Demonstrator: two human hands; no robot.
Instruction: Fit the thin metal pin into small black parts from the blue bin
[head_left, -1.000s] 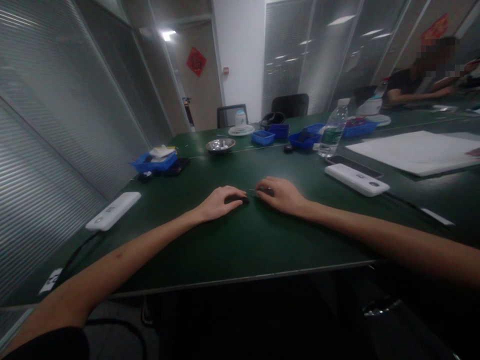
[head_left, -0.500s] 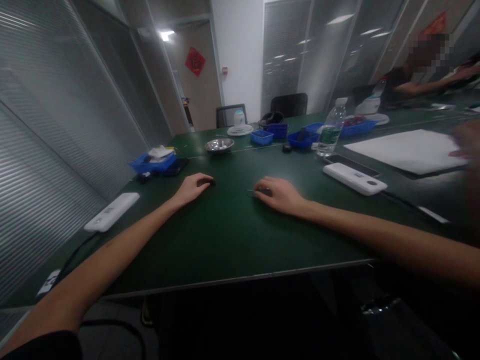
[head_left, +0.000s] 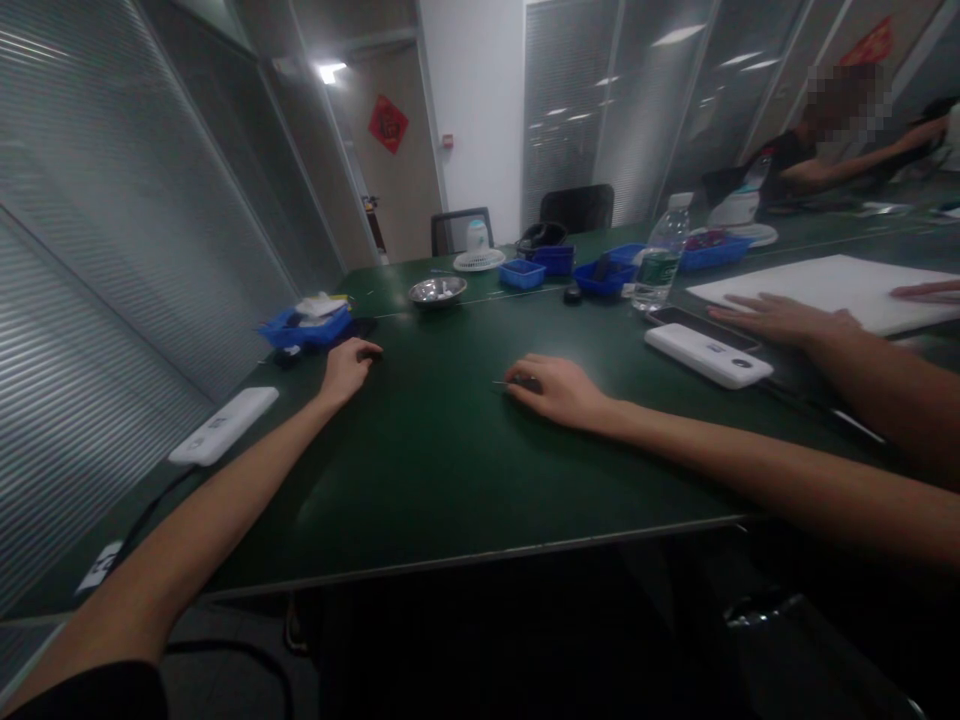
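My left hand (head_left: 346, 370) rests on the green table (head_left: 427, 470), its fingers curled round a small dark object (head_left: 367, 354) mostly hidden by them. Close behind that hand lies a dark flat thing, partly hidden, beside a blue basket (head_left: 300, 330). Over the table's middle, my right hand (head_left: 559, 388) is closed on a small dark object (head_left: 531, 383). A thin, light tip (head_left: 499, 383) pokes out leftward from its fingers. What kind of object either hand holds is too small and blurred to tell. The two hands are well apart.
White power banks or boxes with cables lie at left (head_left: 225, 425) and right (head_left: 707, 355). Further back are a metal bowl (head_left: 438, 291), a plastic bottle (head_left: 661, 255) and blue baskets (head_left: 523, 274). At right another person's hands (head_left: 787, 320) touch a white board (head_left: 832, 280).
My left hand has moved left and slightly away, still curled round the dark object. My right hand has stayed put. A neighbour's hand has come onto the white board's near edge.
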